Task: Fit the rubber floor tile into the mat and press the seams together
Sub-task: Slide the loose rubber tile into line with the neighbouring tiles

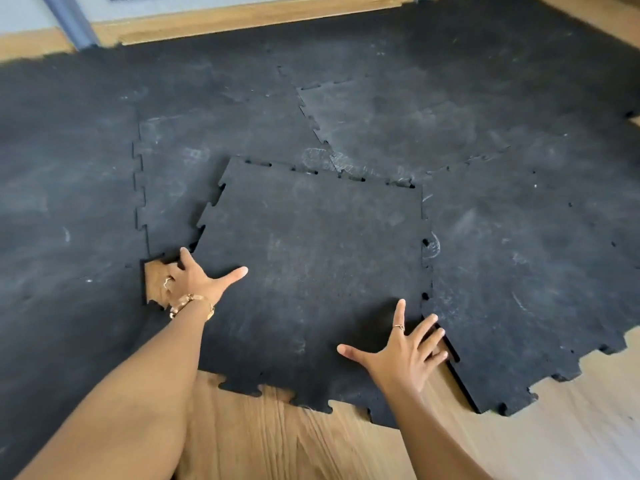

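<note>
The loose black tile (311,271) lies skewed in the open slot of the mat (519,237), turned slightly so its edges do not line up with its neighbours. Its far edge overlaps the laid tiles beyond, with small dark gaps showing along the teeth, and its right edge sits close against the right-hand tile with notches still open along that seam. At the left a wedge of wood floor (154,282) shows between tile and mat, and the near toothed edge rests on bare wood. The left hand (194,278) is at the tile's left edge by that wedge: its thumb stretches out flat across the tile's top, one finger reaches up along the edge, and the other fingers curl down at the edge over the gap; whether they hook under the rubber cannot be told. A ring and a gold bracelet (192,304) show on that hand and wrist. The right hand (405,351) is spread wide, palm down, on the tile's near right corner, thumb pointing left, fingers (427,327) fanned toward the right seam with the outer fingertips at the neighbouring tile's edge. It grips nothing.
</note>
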